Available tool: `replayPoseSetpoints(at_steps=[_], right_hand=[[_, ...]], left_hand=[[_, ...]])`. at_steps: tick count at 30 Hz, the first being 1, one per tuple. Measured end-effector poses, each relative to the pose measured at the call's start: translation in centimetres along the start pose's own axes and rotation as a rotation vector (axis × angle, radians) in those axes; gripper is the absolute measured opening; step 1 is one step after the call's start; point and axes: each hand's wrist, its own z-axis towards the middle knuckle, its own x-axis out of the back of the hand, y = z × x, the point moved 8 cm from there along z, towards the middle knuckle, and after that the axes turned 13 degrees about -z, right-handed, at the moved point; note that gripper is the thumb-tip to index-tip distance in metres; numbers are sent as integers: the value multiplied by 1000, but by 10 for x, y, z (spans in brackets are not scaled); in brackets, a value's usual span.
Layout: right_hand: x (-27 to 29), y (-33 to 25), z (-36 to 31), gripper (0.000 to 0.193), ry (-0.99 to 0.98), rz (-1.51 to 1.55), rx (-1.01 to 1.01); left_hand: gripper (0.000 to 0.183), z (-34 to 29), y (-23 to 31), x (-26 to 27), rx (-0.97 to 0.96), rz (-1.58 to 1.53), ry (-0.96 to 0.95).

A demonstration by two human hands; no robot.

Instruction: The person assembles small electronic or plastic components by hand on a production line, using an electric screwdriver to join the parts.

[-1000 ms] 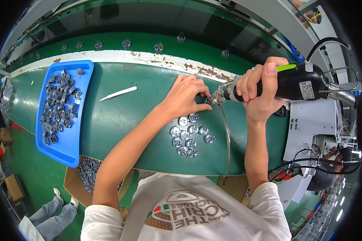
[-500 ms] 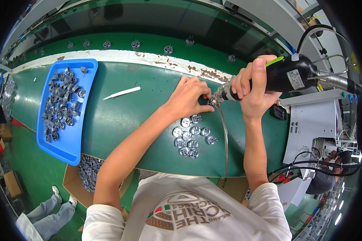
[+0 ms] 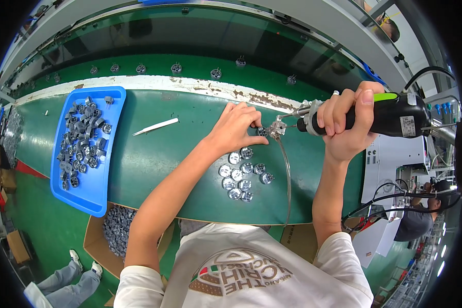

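Note:
My left hand point(image 3: 237, 126) rests on the green bench with thumb and fingers closed round a small round component point(image 3: 262, 132), dark with a shiny face. Gripped in my right hand point(image 3: 347, 120) is a black powered screwdriver point(image 3: 395, 116) with a lime-green lever, lying nearly level. Its metal nozzle point(image 3: 277, 128) sits right beside the held component; whether they touch, I cannot tell. A thin bit shows between nozzle and driver body. From the nozzle a clear tube point(image 3: 288, 179) runs down toward the bench's near edge. Several similar round components point(image 3: 236, 175) stand grouped below my left hand.
A blue tray point(image 3: 80, 200) of grey components lies at left, with white tweezers point(image 3: 156, 126) beside it. Beyond the chipped white ledge point(image 3: 190, 88), spaced components point(image 3: 216, 74) line a green strip. A carton point(image 3: 96, 238) of parts stands below the bench. People are at both sides.
My right hand and the screwdriver body have drawn away to the right, widening the gap behind the nozzle. My left hand keeps its hold on the component.

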Motion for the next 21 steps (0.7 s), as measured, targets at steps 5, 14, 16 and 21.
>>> replayPoseSetpoints(at_steps=[5, 14, 16, 21], right_hand=[[-2, 12, -7, 10, 60, -62, -41], [-11, 32, -15, 10, 49, -25, -118], [-11, 33, -15, 10, 53, -30, -115], [-10, 36, -16, 9, 49, -56, -128]], left_hand=[[45, 3, 0, -3, -15, 15, -12], [43, 3, 1, -2, 5, 13, -8], [43, 3, 1, -2, 15, 19, -14], [42, 4, 2, -2, 4, 20, -12]])
